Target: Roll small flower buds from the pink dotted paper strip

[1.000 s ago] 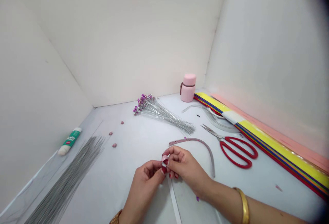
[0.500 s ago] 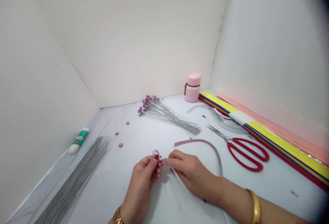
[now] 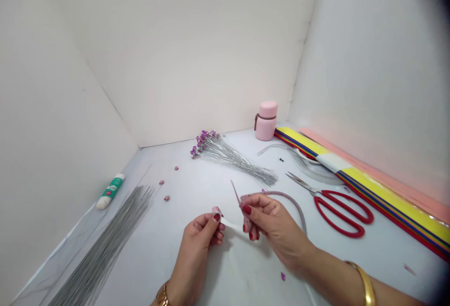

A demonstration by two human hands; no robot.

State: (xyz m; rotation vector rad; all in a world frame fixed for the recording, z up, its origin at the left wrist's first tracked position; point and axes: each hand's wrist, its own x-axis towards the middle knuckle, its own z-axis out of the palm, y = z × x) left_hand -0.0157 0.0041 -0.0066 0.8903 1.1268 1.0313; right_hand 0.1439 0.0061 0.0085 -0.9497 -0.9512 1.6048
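Observation:
Near the front of the table, my left hand (image 3: pixel 200 240) pinches a small pink folded paper piece (image 3: pixel 215 210) between thumb and fingers. From it a narrow pale paper strip (image 3: pixel 232 225) runs right to my right hand (image 3: pixel 272 217). That hand is closed on the strip, whose thin end stands up above the fingertips. Behind the right hand curves a long greyish-pink band (image 3: pixel 293 201), partly covered by it. Three small pink folded pieces, among them one star-like piece (image 3: pixel 167 198), lie to the left of my hands.
Red-handled scissors (image 3: pixel 348 212) lie at right, beside long coloured paper strips (image 3: pixel 372 184). Wires tipped with purple pieces (image 3: pixel 239 160) lie at the back, near a pink flask (image 3: pixel 266 121). Bare grey wires (image 3: pixel 105 245) and a glue stick (image 3: pixel 110 191) are at left.
My right hand has drawn away to the right from the left one, stretching the pale strip between them. Its thin end now shows above my right fingers. My left hand has stayed about in place.

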